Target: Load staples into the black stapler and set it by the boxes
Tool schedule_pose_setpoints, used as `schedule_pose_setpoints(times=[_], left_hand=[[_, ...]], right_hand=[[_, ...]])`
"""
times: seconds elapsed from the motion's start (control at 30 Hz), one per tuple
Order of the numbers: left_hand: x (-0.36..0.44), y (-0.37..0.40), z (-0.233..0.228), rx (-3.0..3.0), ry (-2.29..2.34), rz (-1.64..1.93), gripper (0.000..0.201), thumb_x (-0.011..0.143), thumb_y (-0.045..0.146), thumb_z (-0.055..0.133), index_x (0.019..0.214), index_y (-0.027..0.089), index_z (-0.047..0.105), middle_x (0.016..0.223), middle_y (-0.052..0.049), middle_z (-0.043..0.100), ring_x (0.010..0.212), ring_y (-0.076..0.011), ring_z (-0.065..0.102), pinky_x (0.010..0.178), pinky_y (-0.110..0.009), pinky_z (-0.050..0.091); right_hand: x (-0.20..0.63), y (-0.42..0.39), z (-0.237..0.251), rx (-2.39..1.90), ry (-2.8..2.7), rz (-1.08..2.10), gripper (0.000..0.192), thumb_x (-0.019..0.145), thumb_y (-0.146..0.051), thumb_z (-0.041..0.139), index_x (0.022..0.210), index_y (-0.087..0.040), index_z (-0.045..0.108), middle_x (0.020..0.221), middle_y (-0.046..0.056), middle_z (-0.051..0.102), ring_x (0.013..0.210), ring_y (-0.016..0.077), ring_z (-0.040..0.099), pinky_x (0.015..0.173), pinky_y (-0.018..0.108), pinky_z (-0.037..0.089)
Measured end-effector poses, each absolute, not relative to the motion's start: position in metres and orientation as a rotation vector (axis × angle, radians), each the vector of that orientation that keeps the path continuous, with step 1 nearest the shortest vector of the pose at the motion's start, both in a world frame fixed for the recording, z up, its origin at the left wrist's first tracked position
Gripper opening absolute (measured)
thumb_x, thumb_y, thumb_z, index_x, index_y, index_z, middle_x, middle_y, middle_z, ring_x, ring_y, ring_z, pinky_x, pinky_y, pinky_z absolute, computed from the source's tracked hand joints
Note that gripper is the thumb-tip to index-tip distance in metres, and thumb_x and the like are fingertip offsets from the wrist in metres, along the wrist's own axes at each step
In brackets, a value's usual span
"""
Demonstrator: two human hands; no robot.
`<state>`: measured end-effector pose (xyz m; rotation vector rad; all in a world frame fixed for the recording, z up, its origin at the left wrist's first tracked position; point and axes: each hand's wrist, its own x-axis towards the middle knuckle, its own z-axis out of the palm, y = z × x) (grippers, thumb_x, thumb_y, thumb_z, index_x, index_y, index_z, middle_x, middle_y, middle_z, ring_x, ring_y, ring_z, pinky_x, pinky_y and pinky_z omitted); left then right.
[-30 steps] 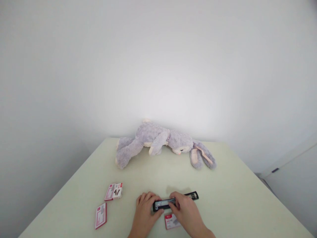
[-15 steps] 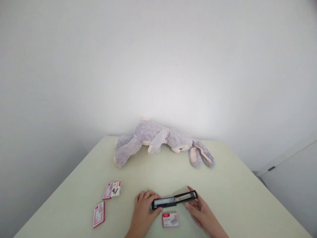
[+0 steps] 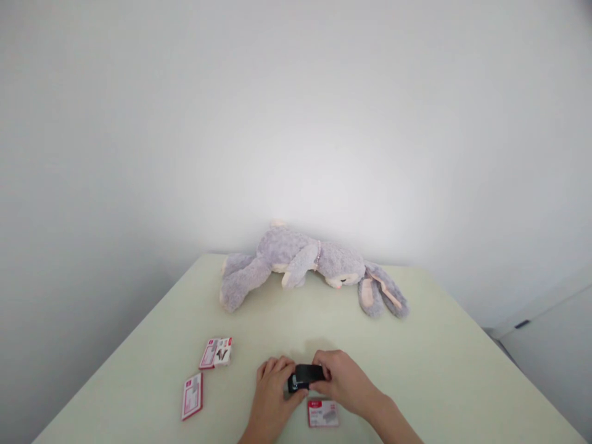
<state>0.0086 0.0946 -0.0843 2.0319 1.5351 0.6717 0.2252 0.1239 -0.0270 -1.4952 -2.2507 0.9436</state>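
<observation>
Resting near the front edge of the pale green table (image 3: 416, 345), a small black plastic stapler (image 3: 305, 376) sits between the person's two bare hands, and every other place is best read from it. The left hand (image 3: 272, 394) lies flat on the table just to the stapler's left, fingers held close together and curled a little, the thumb touching the stapler's near left end. The right hand (image 3: 345, 383) comes from the stapler's right and lies over its top, fingers (image 3: 324, 361) bent and close together, pressed onto the black upper surface, so only the left half of the stapler shows; whether the thumb goes under it cannot be told. Just in front of the stapler, toward the person, lies a small red and white staple box (image 3: 322, 413), partly under the right wrist. Left of the stapler lies an opened red and white staple box (image 3: 216, 353), and nearer the person on that same side a flat red and white card packet (image 3: 192, 395). Well behind the stapler, at the far edge of the table, a grey plush rabbit with pink-lined ears (image 3: 309, 268) lies on its side.
</observation>
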Motion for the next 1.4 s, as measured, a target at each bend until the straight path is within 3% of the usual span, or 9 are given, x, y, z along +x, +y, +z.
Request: schedule_pose_setpoints(times=[0.1,0.2,0.33,0.43,0.7,0.9,1.1,1.27,1.4], left_hand=[[-0.004,0.082,-0.091,2.026,1.578,0.735,0.029,0.090,0.037,0.064,0.118,0.028,0.066,0.120,-0.005,0.067,0.115,-0.0271,0.055,0.103,-0.045,0.039],[-0.007,0.064,-0.102,2.086,1.540,0.687,0.025,0.096,0.026,0.047,0.108,0.027,0.069,0.113,-0.009,0.069,0.109,-0.0283,0.058,0.098,-0.048,0.043],[0.030,0.054,-0.106,2.221,1.135,0.516,0.025,0.099,0.031,0.051,0.095,0.039,0.075,0.109,0.002,0.076,0.107,-0.0240,0.062,0.100,-0.043,0.044],[0.055,0.062,-0.094,2.238,0.922,0.429,0.028,0.100,0.035,0.050,0.115,0.045,0.071,0.129,0.005,0.072,0.125,-0.0263,0.055,0.110,-0.046,0.037],[-0.019,0.080,-0.066,2.129,1.266,0.393,0.091,0.064,0.009,0.055,0.150,0.038,0.045,0.152,0.001,0.052,0.137,-0.0278,0.047,0.115,-0.045,0.038],[-0.014,0.081,-0.082,2.026,1.305,0.524,0.096,0.064,0.013,0.058,0.156,0.027,0.036,0.147,-0.009,0.056,0.134,-0.0294,0.049,0.118,-0.049,0.037],[0.007,0.077,-0.095,2.038,1.332,0.600,0.093,0.065,0.018,0.065,0.154,0.027,0.039,0.151,-0.009,0.053,0.136,-0.0309,0.049,0.117,-0.048,0.040],[-0.049,0.070,-0.105,1.895,1.976,0.932,0.041,0.092,0.043,0.052,0.131,0.030,0.059,0.135,-0.006,0.062,0.129,-0.0286,0.054,0.113,-0.050,0.042],[-0.131,0.058,-0.112,1.310,2.772,0.814,0.056,0.090,0.060,0.049,0.138,0.031,0.052,0.135,-0.010,0.059,0.124,-0.0421,0.056,0.096,-0.062,0.049]], right_hand=[[0.219,0.123,-0.028,-1.502,-2.304,0.900,0.018,0.073,-0.019,0.072,0.091,-0.022,0.072,0.079,-0.003,0.066,0.073,0.0140,0.057,0.066,0.023,0.033],[0.217,0.123,-0.027,-1.508,-2.349,0.890,0.016,0.073,-0.016,0.068,0.088,-0.022,0.072,0.078,-0.002,0.067,0.072,0.0139,0.056,0.066,0.023,0.033],[0.220,0.131,-0.028,-1.548,-2.359,0.893,0.020,0.071,-0.020,0.073,0.091,-0.023,0.072,0.076,-0.003,0.065,0.071,0.0147,0.055,0.064,0.024,0.030],[0.224,0.139,-0.033,-1.581,-2.315,0.900,0.024,0.070,-0.029,0.079,0.092,-0.024,0.071,0.074,-0.004,0.063,0.071,0.0146,0.054,0.064,0.025,0.028],[0.248,0.125,-0.064,-1.698,-1.944,0.975,0.030,0.085,-0.049,0.067,0.083,-0.023,0.052,0.061,-0.008,0.049,0.058,0.0113,0.049,0.055,0.023,0.029],[0.229,0.085,-0.110,-1.495,-1.385,1.481,0.058,0.080,-0.083,0.055,0.086,-0.027,0.041,0.058,-0.013,0.045,0.034,0.0068,0.038,0.035,0.021,0.031],[0.205,0.072,-0.125,-1.334,-1.168,1.511,0.063,0.075,-0.084,0.063,0.086,-0.026,0.042,0.057,-0.014,0.043,0.030,0.0048,0.038,0.029,0.018,0.032],[0.206,0.072,-0.124,-1.347,-1.191,1.498,0.061,0.076,-0.083,0.063,0.086,-0.026,0.044,0.056,-0.014,0.041,0.030,0.0047,0.037,0.028,0.018,0.031],[0.208,0.072,-0.127,-1.349,-1.192,1.484,0.058,0.078,-0.080,0.064,0.086,-0.025,0.046,0.057,-0.014,0.040,0.030,0.0036,0.035,0.027,0.017,0.028]])
